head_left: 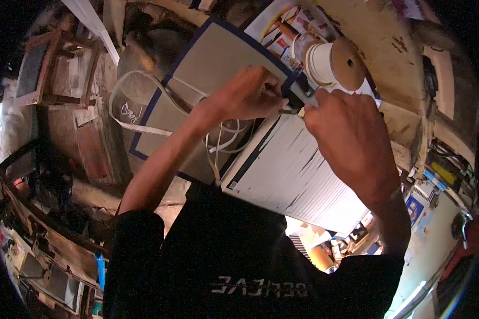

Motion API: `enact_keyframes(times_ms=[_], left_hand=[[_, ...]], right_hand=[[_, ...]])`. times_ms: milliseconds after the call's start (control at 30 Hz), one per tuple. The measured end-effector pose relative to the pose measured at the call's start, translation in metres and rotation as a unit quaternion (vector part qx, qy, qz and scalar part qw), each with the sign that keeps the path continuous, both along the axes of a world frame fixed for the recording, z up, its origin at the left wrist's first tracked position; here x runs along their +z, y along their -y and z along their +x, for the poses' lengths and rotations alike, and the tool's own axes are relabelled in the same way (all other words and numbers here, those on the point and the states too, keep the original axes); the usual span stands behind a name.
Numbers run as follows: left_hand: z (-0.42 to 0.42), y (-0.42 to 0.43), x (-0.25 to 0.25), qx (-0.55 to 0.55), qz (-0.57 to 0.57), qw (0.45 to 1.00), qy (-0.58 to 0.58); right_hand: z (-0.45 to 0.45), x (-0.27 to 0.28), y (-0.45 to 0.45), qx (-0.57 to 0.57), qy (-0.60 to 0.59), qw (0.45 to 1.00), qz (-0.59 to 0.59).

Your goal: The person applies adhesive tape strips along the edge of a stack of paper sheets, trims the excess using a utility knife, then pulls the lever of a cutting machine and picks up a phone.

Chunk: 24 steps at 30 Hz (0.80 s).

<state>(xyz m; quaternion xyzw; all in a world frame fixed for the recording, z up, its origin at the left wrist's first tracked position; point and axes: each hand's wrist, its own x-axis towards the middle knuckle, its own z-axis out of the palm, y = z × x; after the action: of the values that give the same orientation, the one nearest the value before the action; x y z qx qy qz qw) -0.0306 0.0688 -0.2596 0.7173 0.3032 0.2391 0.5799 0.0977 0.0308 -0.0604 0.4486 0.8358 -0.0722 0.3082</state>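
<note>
My left hand (250,95) is closed, its fingertips pinched together close to my right hand. My right hand (351,135) has its fingers curled beside a pale, narrow piece (302,94) that I cannot make out clearly. A small dark gap separates the two hands. Below them lies a white board with dark streaks (298,167). To the left, partly under my left forearm, is a beige panel with a dark blue border (221,50). A long white strap (138,128) loops across that panel. What sits between my fingertips is mostly hidden.
A spool of white tape (324,61) with a brown side stands just beyond my right hand. Printed pictures (303,21) lie behind it. Wooden frames (53,69) stand at the left. Tools and clutter (436,181) fill the right side.
</note>
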Motion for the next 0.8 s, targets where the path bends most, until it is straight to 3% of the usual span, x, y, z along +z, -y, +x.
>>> enact_keyframes(times_ms=[67,167,233,300,367,467,533,600,667,767,800], left_hand=[[0.0,0.0,-0.006,0.018,0.058,0.998,0.011],[0.003,0.002,-0.006,0.035,0.041,0.998,0.028],[0.002,0.003,-0.002,0.033,0.038,0.999,0.011],[-0.002,0.004,0.009,0.029,0.037,0.999,-0.006],[-0.007,0.009,0.018,0.072,0.111,0.991,-0.016],[-0.003,0.005,0.01,0.041,0.037,0.998,-0.025],[-0.004,0.01,0.016,0.069,0.059,0.995,-0.033],[-0.002,0.008,0.016,0.099,0.082,0.991,-0.041],[-0.002,0.0,0.006,0.033,0.026,0.997,-0.064],[-0.026,-0.006,0.02,0.107,-0.015,0.99,-0.087],[-0.031,-0.005,0.019,0.124,-0.048,0.988,-0.072]], right_hand=[[-0.006,-0.001,-0.002,-0.017,0.018,0.999,-0.036],[-0.006,-0.005,-0.001,0.004,-0.003,1.0,-0.004],[0.001,-0.014,0.005,0.021,-0.146,0.988,0.05],[0.002,-0.02,0.004,0.028,-0.146,0.987,0.057],[0.005,-0.021,0.004,0.035,-0.146,0.987,0.062],[0.005,-0.023,0.003,0.019,-0.208,0.975,0.072],[-0.002,-0.031,-0.002,0.047,-0.163,0.977,0.131],[0.01,-0.029,-0.003,0.034,-0.186,0.975,0.112],[0.021,-0.028,-0.001,0.044,-0.215,0.96,0.171],[0.021,-0.016,-0.024,-0.102,0.078,0.976,0.176],[0.03,-0.018,-0.024,-0.159,0.003,0.97,0.186]])
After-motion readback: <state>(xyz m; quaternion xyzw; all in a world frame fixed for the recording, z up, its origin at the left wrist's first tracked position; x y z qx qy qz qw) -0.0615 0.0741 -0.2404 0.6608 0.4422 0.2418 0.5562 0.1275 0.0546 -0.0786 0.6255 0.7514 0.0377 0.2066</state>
